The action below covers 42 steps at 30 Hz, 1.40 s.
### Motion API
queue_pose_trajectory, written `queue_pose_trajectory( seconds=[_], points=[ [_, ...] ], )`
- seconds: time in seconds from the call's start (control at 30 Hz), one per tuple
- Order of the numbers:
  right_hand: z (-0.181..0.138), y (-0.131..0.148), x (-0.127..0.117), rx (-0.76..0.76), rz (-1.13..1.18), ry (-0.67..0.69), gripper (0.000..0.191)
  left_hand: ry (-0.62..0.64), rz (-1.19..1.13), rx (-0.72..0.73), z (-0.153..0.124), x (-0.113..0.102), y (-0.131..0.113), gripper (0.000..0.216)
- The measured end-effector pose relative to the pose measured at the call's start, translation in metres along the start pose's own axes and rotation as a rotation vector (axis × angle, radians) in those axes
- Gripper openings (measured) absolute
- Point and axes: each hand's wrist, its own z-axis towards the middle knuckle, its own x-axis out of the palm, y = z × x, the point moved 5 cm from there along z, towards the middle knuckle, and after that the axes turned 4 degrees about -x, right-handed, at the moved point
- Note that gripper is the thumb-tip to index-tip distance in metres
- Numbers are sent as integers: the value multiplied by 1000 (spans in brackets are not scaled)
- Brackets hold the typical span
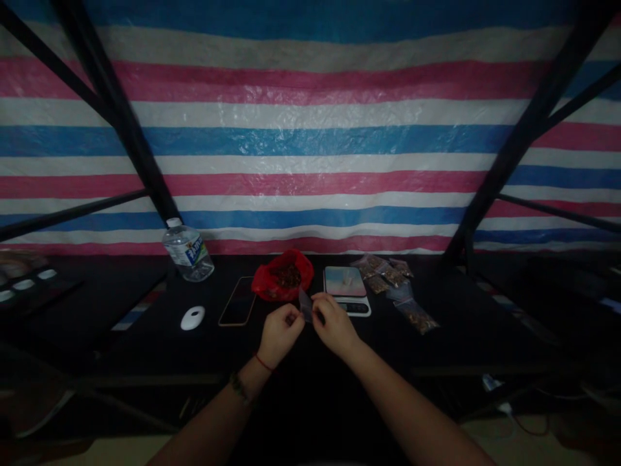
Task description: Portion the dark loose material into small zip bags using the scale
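Observation:
Between my two hands is a small clear plastic bag [305,304], pinched at its edges. My left hand [281,331] closes on its left side, fingers curled. On its right side my right hand [334,321] pinches it with thumb and fingers. Whether anything is inside the bag I cannot make out. Just beyond my left hand lies an open red plastic bag [264,283] holding dark brown dried pieces [288,276]. A white digital scale [365,307] with a shiny top plate [343,281] stands just beyond my right hand.
Several filled clear bags [381,272] lie right of the scale, with another filled bag [419,317] nearer. To the left are a phone [237,301], a white oval object [193,318] and a large clear bottle [188,252]. Dark frame posts [140,155] stand before a striped sheet [310,139].

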Motion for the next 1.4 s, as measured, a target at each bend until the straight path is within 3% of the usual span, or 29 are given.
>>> queue_pose_trajectory(
  seconds=[0.13,0.27,0.3,0.4,0.47,0.57,0.67,0.93,1.03,1.17,1.27,1.4],
  points=[
    [-17,24,4,-12,-1,128,32,15,46,93,-32,-9,-18,17],
    [-19,39,-3,42,69,165,35,23,100,348,-58,-21,-38,10],
    [-19,42,-4,61,94,166,31,34,123,409,-64,-22,-40,15],
    [-23,51,-5,122,185,185,21,69,251,523,-75,-23,-39,56],
    [-27,57,-2,143,284,248,19,102,328,542,-75,-23,-35,66],
    [-31,60,4,197,407,381,17,199,354,532,-70,-24,-29,71],
    [-33,54,10,264,380,459,10,273,347,532,-66,-25,-24,70],
    [-37,50,12,167,252,453,12,376,335,479,-62,-28,-8,74],
    [-33,41,17,141,250,400,13,350,318,453,-58,-31,0,59],
    [-1,8,31,184,146,225,19,205,303,304,-46,-34,21,41],
    [35,-11,57,141,-23,313,29,83,278,118,-36,-38,42,38],
    [65,-24,89,137,-362,559,30,46,248,-34,-27,-47,57,37]
  ],
)
